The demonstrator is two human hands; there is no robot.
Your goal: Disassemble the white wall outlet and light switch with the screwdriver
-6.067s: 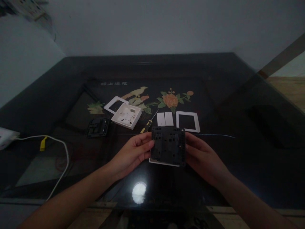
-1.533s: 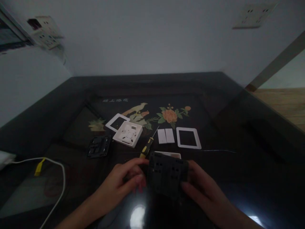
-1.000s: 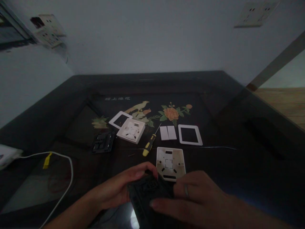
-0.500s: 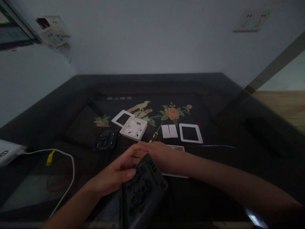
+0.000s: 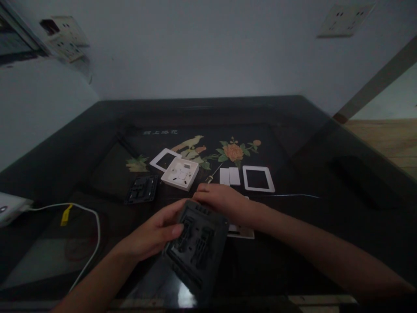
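My left hand (image 5: pixel 151 234) grips a black switch module (image 5: pixel 197 244) by its left edge and holds it tilted above the near part of the dark glass table (image 5: pixel 325 174). My right hand (image 5: pixel 223 202) reaches leftward across a white back box (image 5: pixel 241 232) and is closed over the handle of a screwdriver. Only the screwdriver's thin shaft (image 5: pixel 213 174) sticks out beyond the fingers.
Behind the hands lie two white rocker plates (image 5: pixel 230 176), a white frame (image 5: pixel 259 179), another white back box (image 5: pixel 180 173), a second white frame (image 5: pixel 164 159) and a second black module (image 5: pixel 141 190). A white cable (image 5: pixel 89 217) with a yellow tag (image 5: pixel 67 214) runs at the left.
The black module came off the white back box, which now lies on the table. My left hand kept the module, while my right hand let go and moved forward to the screwdriver.
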